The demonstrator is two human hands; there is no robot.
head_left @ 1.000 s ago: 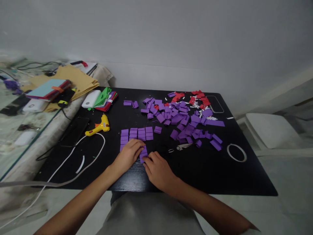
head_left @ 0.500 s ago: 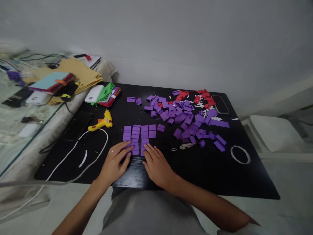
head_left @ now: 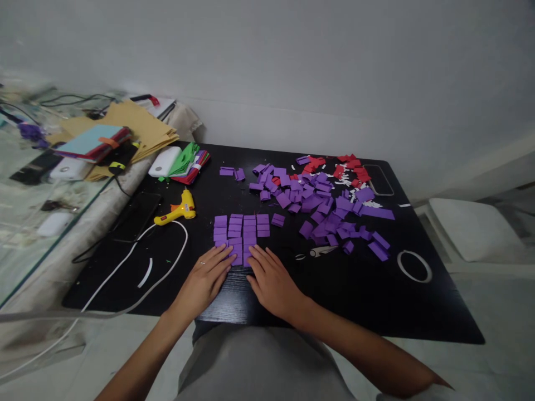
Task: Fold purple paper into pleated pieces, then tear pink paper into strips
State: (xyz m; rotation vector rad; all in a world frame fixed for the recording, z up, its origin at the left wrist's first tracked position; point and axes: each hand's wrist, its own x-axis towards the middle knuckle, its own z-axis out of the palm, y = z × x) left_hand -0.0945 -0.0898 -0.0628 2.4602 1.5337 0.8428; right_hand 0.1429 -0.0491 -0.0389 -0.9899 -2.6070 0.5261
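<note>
Several folded purple paper pieces (head_left: 236, 227) lie in short columns on the black table (head_left: 167, 284). My left hand (head_left: 208, 275) rests over the lower left of these columns, fingers stretched out and touching the pieces. On the lower right side my right hand (head_left: 271, 278) lies flat, its fingertips on the nearest pieces. Both hands cover part of the bottom row. A single folded purple piece (head_left: 278, 220) sits just right of the columns. Farther right spreads a loose heap of purple paper pieces (head_left: 311, 200).
Left of the columns lies a yellow glue gun (head_left: 178, 209) with a white cable (head_left: 184, 250). Scissors (head_left: 321, 251) and a tape ring (head_left: 413, 266) are at right. Red paper pieces (head_left: 353, 167) and white scraps lie behind. Coloured paper stacks (head_left: 192, 164) stand back left.
My left hand's fingers have shifted slightly right across the lower purple pieces. The whole view has moved a little; my right hand stays by the columns.
</note>
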